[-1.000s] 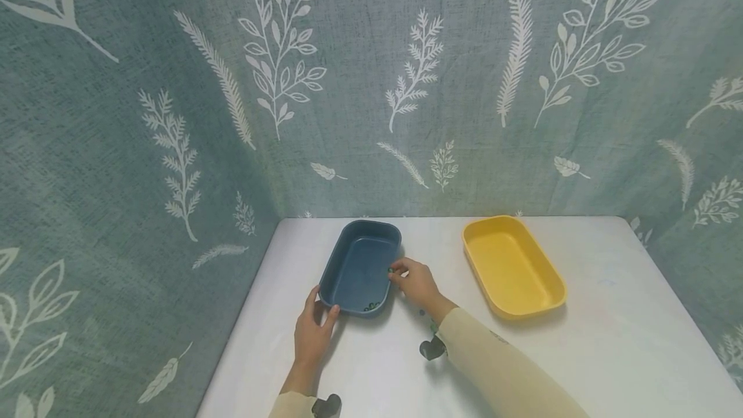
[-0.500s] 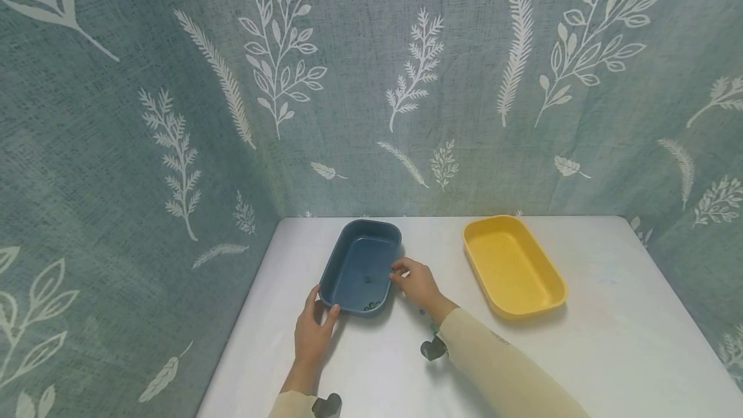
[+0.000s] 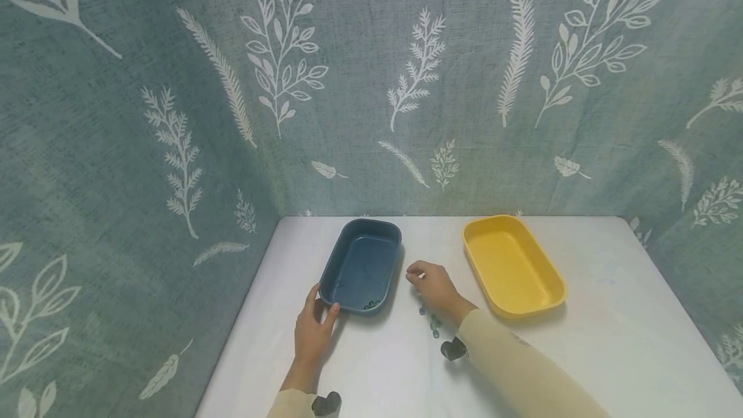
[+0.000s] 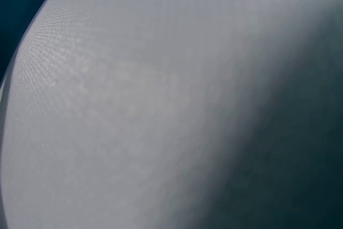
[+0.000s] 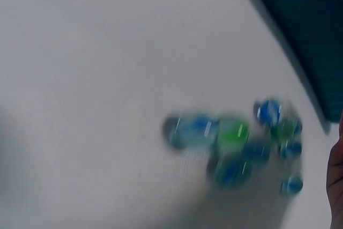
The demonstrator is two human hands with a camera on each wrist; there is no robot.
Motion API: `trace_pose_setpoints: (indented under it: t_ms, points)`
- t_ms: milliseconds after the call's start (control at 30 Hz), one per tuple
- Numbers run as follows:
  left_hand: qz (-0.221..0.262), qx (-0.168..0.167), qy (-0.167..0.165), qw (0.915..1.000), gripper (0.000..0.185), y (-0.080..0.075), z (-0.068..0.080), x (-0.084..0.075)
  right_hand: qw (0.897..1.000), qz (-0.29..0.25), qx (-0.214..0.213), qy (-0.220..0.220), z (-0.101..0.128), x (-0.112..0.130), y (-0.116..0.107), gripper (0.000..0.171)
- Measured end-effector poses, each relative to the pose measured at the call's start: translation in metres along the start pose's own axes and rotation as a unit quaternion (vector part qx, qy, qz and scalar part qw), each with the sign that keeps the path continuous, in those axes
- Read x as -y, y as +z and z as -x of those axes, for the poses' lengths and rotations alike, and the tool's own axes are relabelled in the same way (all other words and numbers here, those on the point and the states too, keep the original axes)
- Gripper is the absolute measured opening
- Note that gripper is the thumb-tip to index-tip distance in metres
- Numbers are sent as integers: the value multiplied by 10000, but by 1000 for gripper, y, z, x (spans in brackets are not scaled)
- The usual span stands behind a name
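A white bench (image 3: 609,340) stands against a leaf-printed curtain (image 3: 174,115). On it lie a yellow tray (image 3: 513,268), well to the right, and a blue tray (image 3: 360,268), long axis running away from the person, a few marbles inside at its near end. The left hand (image 3: 312,333) grips the blue tray's near corner, thumb and fingers curled on the rim. The right hand (image 3: 434,288) hovers between the trays, fingers loosely bent; whether it pinches anything cannot be told. A cluster of blue and green marbles (image 5: 241,146) lies on the bench just beside the right hand's wrist, nearer it than the left, with nothing between.
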State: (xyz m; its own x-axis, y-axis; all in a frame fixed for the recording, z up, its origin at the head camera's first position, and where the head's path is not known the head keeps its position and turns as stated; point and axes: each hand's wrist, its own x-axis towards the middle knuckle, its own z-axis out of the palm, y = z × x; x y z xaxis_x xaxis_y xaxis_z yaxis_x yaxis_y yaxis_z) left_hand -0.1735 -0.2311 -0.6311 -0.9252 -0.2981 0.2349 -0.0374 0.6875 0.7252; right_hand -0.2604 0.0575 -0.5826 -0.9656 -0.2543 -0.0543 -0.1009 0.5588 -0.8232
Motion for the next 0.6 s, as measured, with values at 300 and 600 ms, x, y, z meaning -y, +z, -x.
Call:
trace_pose_setpoints:
  t_ms: [300,600]
  points:
    - [9,25,58,10000,67,-1,-2,0,9961,804,-124,-340,17,-16,-16,13]
    - [-57,-11,46,10000,68,2,-2,4,9935,1006,186,-500,34,-30,-17,13]
